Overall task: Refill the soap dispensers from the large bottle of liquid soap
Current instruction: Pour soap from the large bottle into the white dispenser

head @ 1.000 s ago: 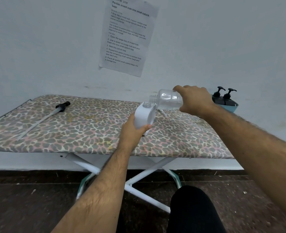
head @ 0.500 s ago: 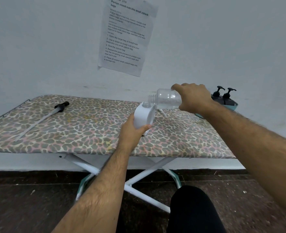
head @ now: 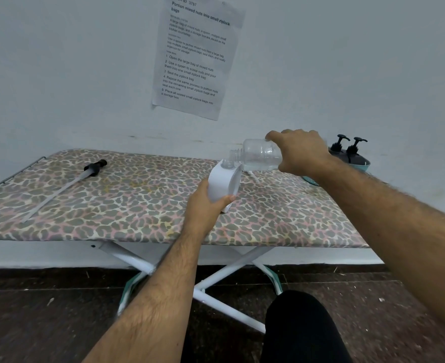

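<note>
My left hand grips a white soap dispenser that stands tilted on the ironing board, its neck uncapped. My right hand holds a clear plastic bottle on its side, its open mouth right above the dispenser's neck. The bottle looks nearly empty; I cannot tell whether liquid is flowing. A black pump head with a long clear tube lies on the board's left part.
Two black-pump dispensers stand in a teal bowl at the board's far right, behind my right arm. A printed sheet hangs on the wall. The board's white crossed legs and my dark-clad knee are below.
The clear bottle and my right hand have shifted slightly left, closer over the dispenser's neck. My left hand keeps the dispenser in place.
</note>
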Action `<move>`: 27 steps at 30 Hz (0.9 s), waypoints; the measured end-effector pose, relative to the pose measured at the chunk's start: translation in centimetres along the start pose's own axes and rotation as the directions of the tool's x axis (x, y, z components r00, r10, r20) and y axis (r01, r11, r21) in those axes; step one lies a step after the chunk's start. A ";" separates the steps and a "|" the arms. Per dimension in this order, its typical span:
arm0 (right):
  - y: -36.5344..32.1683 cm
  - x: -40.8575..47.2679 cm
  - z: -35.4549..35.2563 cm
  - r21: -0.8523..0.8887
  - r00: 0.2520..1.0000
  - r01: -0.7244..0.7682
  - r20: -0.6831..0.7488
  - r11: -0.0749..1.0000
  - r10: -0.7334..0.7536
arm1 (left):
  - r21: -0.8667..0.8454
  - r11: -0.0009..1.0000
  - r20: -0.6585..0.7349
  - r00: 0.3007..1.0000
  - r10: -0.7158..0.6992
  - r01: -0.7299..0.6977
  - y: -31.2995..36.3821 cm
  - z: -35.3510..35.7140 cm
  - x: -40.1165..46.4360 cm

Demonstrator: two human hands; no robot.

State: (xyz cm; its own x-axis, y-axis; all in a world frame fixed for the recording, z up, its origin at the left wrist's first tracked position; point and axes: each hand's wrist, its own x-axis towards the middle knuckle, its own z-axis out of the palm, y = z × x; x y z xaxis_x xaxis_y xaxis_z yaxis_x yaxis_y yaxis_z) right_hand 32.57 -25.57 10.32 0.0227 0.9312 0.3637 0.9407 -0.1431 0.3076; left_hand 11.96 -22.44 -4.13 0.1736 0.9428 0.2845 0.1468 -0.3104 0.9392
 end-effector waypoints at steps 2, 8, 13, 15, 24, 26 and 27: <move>0.0 0.0 0.0 -0.008 1.000 0.003 -0.002 1.000 -0.003 | 0.005 1.000 0.003 1.000 0.001 -0.001 -0.1 0.0 0.1; 0.0 0.1 -0.1 -0.020 1.000 0.007 -0.001 1.000 -0.007 | 0.015 1.000 0.003 1.000 -0.008 0.008 -0.2 0.0 0.1; 0.0 0.0 -0.3 -0.022 1.000 0.007 -0.001 1.000 -0.007 | 0.019 1.000 0.000 1.000 -0.010 0.010 -0.1 0.0 0.1; -0.1 0.0 -0.3 -0.022 1.000 0.009 -0.001 1.000 -0.009 | 0.011 1.000 0.002 1.000 -0.011 0.011 -0.1 0.0 0.0; -0.1 0.1 -0.4 -0.024 1.000 0.007 0.006 1.000 -0.007 | 0.003 1.000 0.007 1.000 -0.011 0.011 0.0 0.0 0.1; -0.2 0.1 -0.4 -0.026 1.000 0.009 0.003 1.000 -0.009 | 0.001 1.000 0.006 1.000 -0.005 0.005 0.0 0.0 0.0; -0.2 0.1 -0.4 -0.026 1.000 0.009 0.002 1.000 -0.009 | -0.001 1.000 0.006 1.000 -0.004 0.004 0.0 0.0 0.0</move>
State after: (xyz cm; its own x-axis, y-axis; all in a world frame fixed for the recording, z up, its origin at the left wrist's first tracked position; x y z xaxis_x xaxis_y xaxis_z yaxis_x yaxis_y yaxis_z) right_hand 32.28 -25.57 10.69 0.0150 0.9332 0.3591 0.9316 -0.1434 0.3339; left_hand 11.93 -22.42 -4.14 0.1792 0.9433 0.2795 0.1462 -0.3065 0.9406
